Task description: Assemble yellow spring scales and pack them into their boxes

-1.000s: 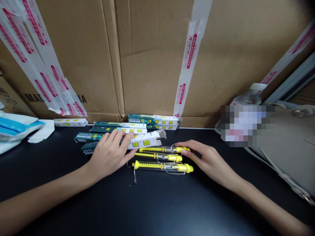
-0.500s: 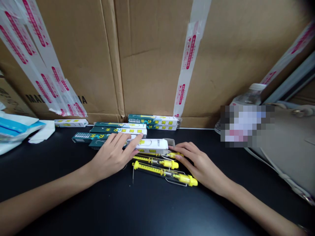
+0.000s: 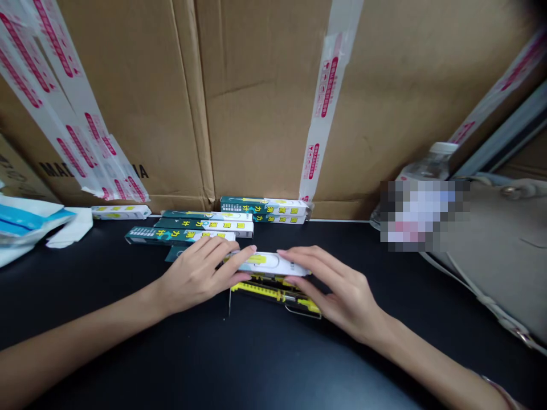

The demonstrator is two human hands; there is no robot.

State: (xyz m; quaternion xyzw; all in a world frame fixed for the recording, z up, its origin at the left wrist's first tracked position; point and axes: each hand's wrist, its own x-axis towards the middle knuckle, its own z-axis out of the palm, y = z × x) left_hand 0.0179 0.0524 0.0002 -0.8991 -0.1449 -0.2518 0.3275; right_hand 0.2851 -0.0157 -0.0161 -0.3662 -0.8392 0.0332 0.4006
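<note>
Both my hands grip a white cardboard box with a clear window [image 3: 269,263], my left hand [image 3: 199,274] at one end and my right hand [image 3: 339,287] at the other. Directly beneath it lie yellow tubular spring scales [image 3: 273,291], packed close and largely hidden by the box and my right fingers. Behind my left hand, a teal-and-white box [image 3: 179,234] lies on the table, and another box [image 3: 175,254] is partly covered by my left fingers.
More teal-and-white boxes [image 3: 265,206] stand against a taped cardboard wall [image 3: 256,114] behind the black table [image 3: 128,341]. A plastic bottle [image 3: 436,162] and a beige bag [image 3: 504,250] are at the right. Blue-and-white packets [image 3: 25,225] are at the left.
My right hand has moved from the yellow scales onto the white box. The box has shifted right and down, now covering the scales, which lie closer together.
</note>
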